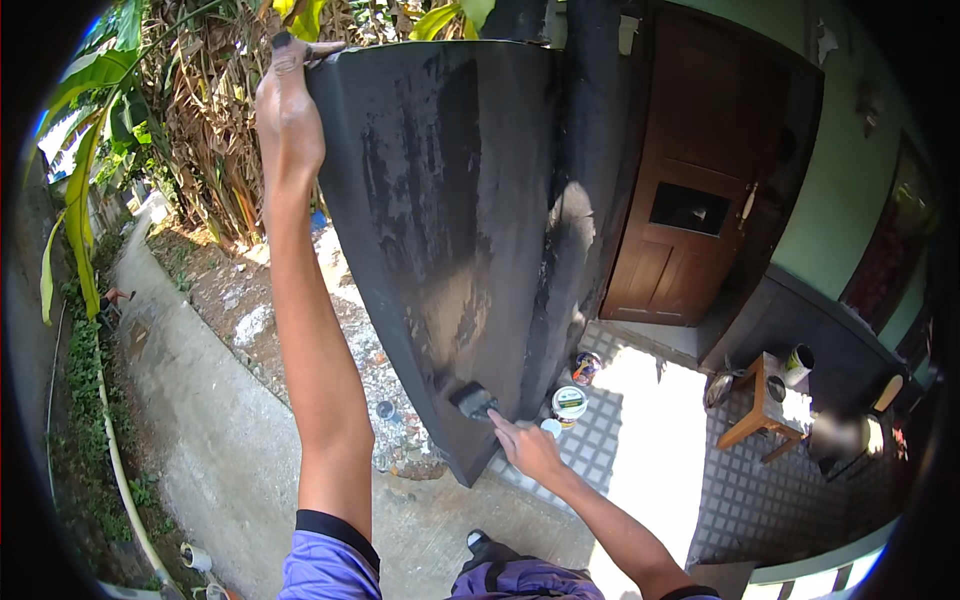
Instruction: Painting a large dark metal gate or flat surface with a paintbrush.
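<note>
My right hand point(530, 449) grips a wide paintbrush point(474, 400), its dark bristles against the lower part of a wall panel point(440, 220). The panel is dark grey, with patchy black streaks above and a paler brownish patch above the brush. At the panel's top left corner, my left hand point(288, 80) rests with the arm stretched far out; a finger reaches along the top edge. Some of its fingers are hidden, and a small dark patch shows at its top. A white-lidded tub point(569, 402) and a dark can point(586, 367) stand on the tiles beside the panel.
A brown door point(695, 170) is behind at the right. A wooden stool point(766, 405) holding a container point(799, 364) stands on the tiled porch point(560, 485). Left are a concrete path point(220, 370), rubble point(370, 350) and dry plants point(200, 110). A person's limb point(120, 296) shows far left.
</note>
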Demonstrator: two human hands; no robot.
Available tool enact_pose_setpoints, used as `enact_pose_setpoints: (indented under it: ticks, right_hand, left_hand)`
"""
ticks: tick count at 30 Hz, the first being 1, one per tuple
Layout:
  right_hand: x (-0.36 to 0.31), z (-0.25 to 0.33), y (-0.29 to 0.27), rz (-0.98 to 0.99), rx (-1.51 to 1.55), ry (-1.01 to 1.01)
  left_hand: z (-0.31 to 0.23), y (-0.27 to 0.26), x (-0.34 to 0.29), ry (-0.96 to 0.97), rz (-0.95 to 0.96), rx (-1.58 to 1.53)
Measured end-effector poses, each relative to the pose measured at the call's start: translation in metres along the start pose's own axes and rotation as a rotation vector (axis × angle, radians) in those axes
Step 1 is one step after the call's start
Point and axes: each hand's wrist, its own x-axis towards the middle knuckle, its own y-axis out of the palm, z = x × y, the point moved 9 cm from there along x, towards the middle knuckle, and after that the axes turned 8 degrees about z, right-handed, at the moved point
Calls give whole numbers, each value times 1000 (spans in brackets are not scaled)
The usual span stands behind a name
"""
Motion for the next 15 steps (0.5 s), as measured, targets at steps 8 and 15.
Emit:
enact_pose_setpoints:
  ticks: [8, 15]
  right_hand:
    - [-610, -266, 171, 410, 334, 1388]
    - [-960, -214, 135, 418, 302, 2145]
  left_hand:
    - [57, -22, 17, -187, -69, -143]
    - [-46, 44, -139, 40, -409, 471]
